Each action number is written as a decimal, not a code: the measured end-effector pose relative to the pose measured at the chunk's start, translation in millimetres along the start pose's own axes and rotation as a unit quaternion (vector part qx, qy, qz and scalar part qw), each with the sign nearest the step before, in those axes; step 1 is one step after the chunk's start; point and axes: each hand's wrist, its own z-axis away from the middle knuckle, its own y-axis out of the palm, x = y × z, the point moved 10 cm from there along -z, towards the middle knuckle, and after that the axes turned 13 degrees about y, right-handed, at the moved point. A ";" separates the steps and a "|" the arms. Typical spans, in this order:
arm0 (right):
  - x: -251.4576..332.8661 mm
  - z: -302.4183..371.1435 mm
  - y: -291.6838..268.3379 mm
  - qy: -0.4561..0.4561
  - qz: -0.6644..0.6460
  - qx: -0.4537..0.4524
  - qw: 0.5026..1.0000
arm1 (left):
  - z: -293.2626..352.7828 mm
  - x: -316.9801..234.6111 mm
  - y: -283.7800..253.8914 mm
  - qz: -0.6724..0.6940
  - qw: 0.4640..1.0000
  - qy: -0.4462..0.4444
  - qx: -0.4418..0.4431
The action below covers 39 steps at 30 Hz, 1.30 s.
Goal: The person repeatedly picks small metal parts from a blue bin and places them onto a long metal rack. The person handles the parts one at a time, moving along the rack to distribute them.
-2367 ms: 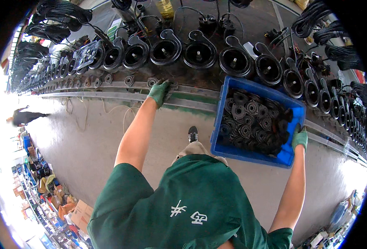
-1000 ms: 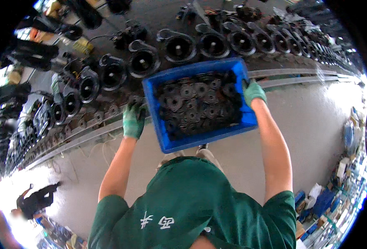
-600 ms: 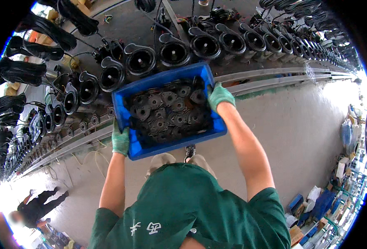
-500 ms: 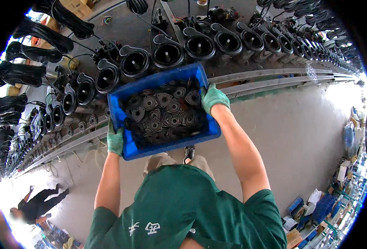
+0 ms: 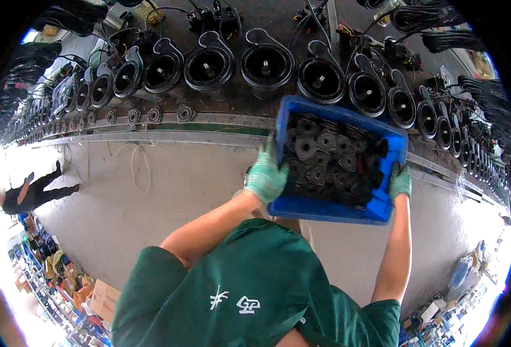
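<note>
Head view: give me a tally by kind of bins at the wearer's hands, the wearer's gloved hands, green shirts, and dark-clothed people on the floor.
Blue bin: 1
Left hand and right hand in green gloves: 2
Green shirt: 1
Dark-clothed person: 1
Total: 5

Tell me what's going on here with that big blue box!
A person in a green shirt is holding a blue bin by its two ends, with the gloved left hand and right hand. It's piled with dark parts. Beyond it is a row of round black housings, and small flat pieces lie in a line to the left.
</note>
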 end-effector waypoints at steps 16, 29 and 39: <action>-152.1 -150.3 -60.1 0.024 0.018 0.005 1.000 | -73.8 -109.9 185.4 -0.067 0.993 0.097 -0.005; -147.3 -170.7 -82.0 -0.001 0.023 0.026 0.999 | -72.8 -287.2 254.9 -0.316 0.888 0.333 0.032; -137.3 -147.6 -100.3 0.009 -0.003 0.075 0.997 | -109.5 -259.1 426.8 -0.384 0.845 0.226 0.296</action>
